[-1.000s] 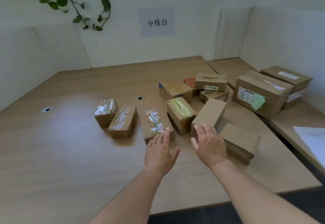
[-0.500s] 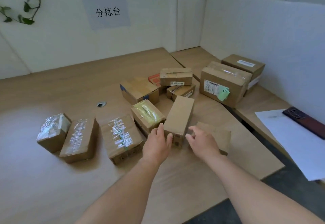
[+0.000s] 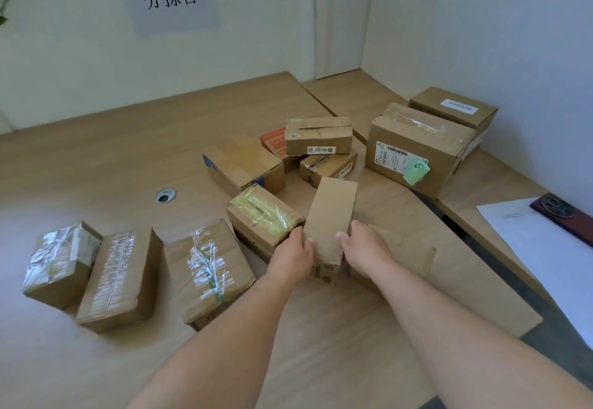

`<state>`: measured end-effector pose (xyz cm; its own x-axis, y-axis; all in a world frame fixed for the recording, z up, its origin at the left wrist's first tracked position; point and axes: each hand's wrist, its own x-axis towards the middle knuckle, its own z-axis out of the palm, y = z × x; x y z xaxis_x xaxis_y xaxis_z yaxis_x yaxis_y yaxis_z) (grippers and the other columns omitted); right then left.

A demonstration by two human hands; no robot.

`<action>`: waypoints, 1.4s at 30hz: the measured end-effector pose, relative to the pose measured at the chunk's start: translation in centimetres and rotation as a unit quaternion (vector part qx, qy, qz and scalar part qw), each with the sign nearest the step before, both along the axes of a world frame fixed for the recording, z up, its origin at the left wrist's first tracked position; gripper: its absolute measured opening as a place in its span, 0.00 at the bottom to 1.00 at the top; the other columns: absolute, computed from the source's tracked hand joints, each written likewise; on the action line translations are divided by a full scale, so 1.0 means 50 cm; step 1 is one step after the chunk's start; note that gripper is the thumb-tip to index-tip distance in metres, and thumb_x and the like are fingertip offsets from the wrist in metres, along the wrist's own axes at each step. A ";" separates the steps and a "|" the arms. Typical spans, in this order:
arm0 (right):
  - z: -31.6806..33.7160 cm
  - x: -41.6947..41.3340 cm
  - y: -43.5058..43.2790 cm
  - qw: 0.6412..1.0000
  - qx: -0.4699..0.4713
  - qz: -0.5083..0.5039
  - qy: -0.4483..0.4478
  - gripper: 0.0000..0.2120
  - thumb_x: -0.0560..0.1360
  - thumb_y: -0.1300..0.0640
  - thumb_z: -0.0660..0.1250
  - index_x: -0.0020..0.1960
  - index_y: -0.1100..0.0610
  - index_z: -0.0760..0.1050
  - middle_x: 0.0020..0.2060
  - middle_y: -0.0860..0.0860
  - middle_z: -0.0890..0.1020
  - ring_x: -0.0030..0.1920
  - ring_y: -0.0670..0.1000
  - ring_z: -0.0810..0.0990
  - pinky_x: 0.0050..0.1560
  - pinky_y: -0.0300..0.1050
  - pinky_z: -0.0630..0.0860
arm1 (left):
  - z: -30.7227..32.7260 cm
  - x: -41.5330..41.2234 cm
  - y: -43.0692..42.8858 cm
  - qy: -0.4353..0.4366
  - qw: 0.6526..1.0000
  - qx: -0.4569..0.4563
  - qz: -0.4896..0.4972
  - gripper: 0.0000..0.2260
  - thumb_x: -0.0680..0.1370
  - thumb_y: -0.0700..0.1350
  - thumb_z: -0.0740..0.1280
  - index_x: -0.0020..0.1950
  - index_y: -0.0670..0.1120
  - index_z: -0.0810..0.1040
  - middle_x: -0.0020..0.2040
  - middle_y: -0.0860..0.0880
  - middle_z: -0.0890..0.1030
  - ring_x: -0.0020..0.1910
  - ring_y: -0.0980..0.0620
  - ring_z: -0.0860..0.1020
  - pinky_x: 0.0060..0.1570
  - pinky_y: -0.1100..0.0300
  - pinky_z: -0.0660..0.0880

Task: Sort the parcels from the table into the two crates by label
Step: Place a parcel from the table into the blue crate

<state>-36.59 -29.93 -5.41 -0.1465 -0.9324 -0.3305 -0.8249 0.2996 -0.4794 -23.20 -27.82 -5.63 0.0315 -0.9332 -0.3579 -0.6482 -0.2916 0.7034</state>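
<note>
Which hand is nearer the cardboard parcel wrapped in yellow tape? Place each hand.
Left. The left hand lies beside the yellow-taped cardboard parcel; the right hand is farther right, across the plain brown cardboard parcel both hands grip.

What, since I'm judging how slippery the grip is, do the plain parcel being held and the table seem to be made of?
The plain parcel, gripped by the left hand and right hand: brown cardboard, matte, its bare top face creased at the edges. The table: probably wood-look laminate, pale grain, smooth with a slight sheen; solid wood cannot be ruled out.
</note>
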 end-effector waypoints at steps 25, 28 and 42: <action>0.066 0.000 0.251 0.929 0.012 0.033 -0.368 0.25 0.76 0.38 0.61 0.67 0.51 0.66 0.60 0.50 0.76 0.56 0.51 0.75 0.54 0.52 0.73 | 0.087 0.033 0.263 0.188 0.973 0.025 0.134 0.30 0.77 0.64 0.60 0.77 0.60 0.54 0.66 0.51 0.72 0.60 0.45 0.74 0.57 0.42 0.75; 0.077 0.039 0.273 0.931 0.050 0.068 -0.356 0.28 0.75 0.33 0.58 0.66 0.51 0.65 0.59 0.50 0.74 0.59 0.54 0.73 0.57 0.58 0.74 | 0.095 0.069 0.305 0.200 0.960 0.004 0.194 0.31 0.75 0.67 0.60 0.74 0.55 0.60 0.65 0.49 0.74 0.59 0.46 0.76 0.57 0.41 0.76; 0.116 0.379 0.352 0.902 0.063 0.260 -0.340 0.43 0.64 0.22 0.49 0.62 0.52 0.76 0.57 0.52 0.80 0.59 0.54 0.76 0.64 0.57 0.71 | 0.137 0.345 0.504 0.201 0.893 -0.075 0.395 0.18 0.81 0.54 0.54 0.70 0.52 0.64 0.60 0.45 0.75 0.58 0.44 0.75 0.53 0.47 0.77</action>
